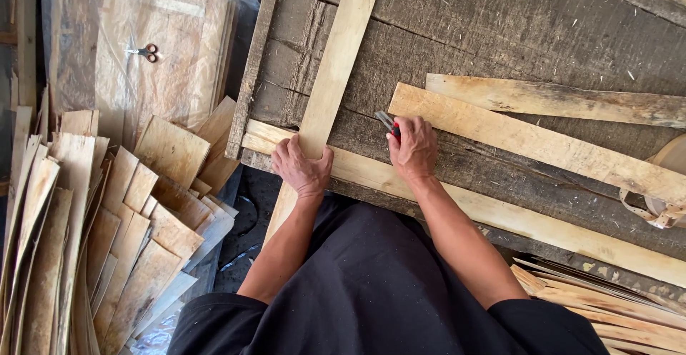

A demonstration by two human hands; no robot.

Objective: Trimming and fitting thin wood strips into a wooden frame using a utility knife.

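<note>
While the left hand [303,167] is pressing palm-down on the near end of a long wooden straightedge slat [336,62], fingers spread over it rather than closed round it, the right hand [413,148] is gripping a red-handled utility knife [389,124], clenched firmly, blade tip pointing away and sitting just beside the slat's right edge. Under both hands a pale veneer strip [500,215] is lying across the near edge of the dark plank workbench [500,26].

The risk here, as I'm reading it: the blade is working close to the left hand's fingers, so a slip off the slat's edge could be running it toward them. The slat is being held at one end only, so its far end could be pivoting and pulling the cut crooked. Thin veneer may also be splitting along the grain.

Beyond the right hand, two more veneer strips [543,144] are lying at a slant. Left of the left hand, veneer offcuts [143,212] are piling up; farther off, scissors [146,52] are resting on plastic-covered sheets [143,69].
</note>
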